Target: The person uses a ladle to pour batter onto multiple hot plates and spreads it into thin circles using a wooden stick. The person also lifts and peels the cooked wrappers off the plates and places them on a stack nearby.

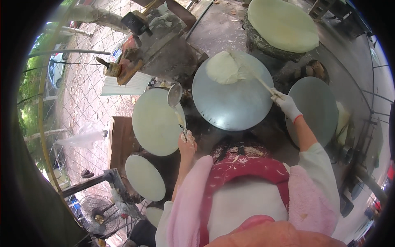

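A round grey metal griddle [230,109] is in front of me, with a mound of pale batter [225,69] on its far part. My right hand [286,106], in a white glove with a red cuff, is closed around the handle of a batter spreader [260,80]; the spreader's far end lies at the batter. My left hand [187,143], bare and smeared with batter, grips the handle of a metal ladle [175,95]. The ladle's bowl hangs over the edge of a second griddle, which is covered by a thin pale pancake [156,125].
Another pale round pancake [145,178] is at the near left. A large pancake [284,25] lies on a stand at the far right. A grey griddle [316,111] stands right of my right hand. A wire fence [88,70] and a fan [100,216] are at the left.
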A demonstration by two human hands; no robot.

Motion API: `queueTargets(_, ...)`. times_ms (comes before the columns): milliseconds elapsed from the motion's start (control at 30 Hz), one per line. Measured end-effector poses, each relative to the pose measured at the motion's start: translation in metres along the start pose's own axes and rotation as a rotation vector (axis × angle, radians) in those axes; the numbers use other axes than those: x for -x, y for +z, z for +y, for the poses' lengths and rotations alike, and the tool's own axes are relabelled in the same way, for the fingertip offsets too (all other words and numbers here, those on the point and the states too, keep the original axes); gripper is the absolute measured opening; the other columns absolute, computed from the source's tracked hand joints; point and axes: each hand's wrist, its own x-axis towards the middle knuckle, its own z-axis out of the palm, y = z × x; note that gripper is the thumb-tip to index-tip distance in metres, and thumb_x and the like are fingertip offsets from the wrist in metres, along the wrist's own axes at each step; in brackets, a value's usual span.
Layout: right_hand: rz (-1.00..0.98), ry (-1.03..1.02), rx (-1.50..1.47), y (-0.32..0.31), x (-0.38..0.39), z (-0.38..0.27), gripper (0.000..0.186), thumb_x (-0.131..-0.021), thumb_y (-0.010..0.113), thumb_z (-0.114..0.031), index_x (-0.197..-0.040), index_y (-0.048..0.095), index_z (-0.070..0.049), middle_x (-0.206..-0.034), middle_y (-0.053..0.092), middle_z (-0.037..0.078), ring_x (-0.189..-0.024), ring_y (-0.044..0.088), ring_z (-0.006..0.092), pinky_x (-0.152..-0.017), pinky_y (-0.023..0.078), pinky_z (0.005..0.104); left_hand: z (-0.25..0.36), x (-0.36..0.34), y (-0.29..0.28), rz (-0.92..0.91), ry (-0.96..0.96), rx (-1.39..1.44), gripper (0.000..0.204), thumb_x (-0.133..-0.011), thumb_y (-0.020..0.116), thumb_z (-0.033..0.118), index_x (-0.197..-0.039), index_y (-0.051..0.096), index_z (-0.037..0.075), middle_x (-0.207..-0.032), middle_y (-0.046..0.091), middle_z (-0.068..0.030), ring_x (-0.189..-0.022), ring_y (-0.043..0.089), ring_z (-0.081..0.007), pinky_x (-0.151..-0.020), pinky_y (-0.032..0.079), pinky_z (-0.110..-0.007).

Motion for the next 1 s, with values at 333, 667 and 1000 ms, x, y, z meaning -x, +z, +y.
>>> queueTargets(333, -0.223, -0.042, -0.038, -0.029, -0.04, -0.02, 0.047, -0.088, 0.061, -0.011, -0.13, 0.048, 0.003, -0.135, 0.05, 0.011, -0.123, 0.046, 0.0148, -0.103, 0.032, 0.0243, -0.017, 0.025, 0.014, 0.114, -0.051, 0.019, 0.016, -0.097, 0.048, 0.018, -0.085, 0.043, 0.009, -0.059, 0.041, 0.0019, -0.036, 0.037, -0.0065, -0.032, 0.028, -0.023)
queueTargets(667, -0.484, -0.018, 0.133, -0.03, -0.048, -0.042, 0.045, -0.086, 0.064, -0.016, -0.128, 0.054, -0.003, -0.116, 0.062, 0.001, -0.094, 0.056, 0.0057, -0.083, 0.045, 0.0208, -0.024, 0.047, 0.016, 0.184, -0.146, 0.095, 0.015, -0.096, 0.049, 0.02, -0.085, 0.044, 0.011, -0.059, 0.04, 0.0042, -0.04, 0.034, -0.0043, -0.035, 0.026, -0.021)
queueTargets(1000, -0.708, -0.037, 0.196, -0.03, -0.069, -0.042, 0.045, -0.084, 0.063, -0.008, -0.127, 0.053, 0.002, -0.128, 0.056, 0.008, -0.112, 0.051, 0.0111, -0.098, 0.036, 0.0234, -0.05, 0.06, 0.01, 0.249, -0.162, 0.005, 0.017, -0.095, 0.049, 0.016, -0.081, 0.046, 0.008, -0.06, 0.042, 0.0042, -0.048, 0.037, -0.0024, -0.04, 0.03, -0.02)
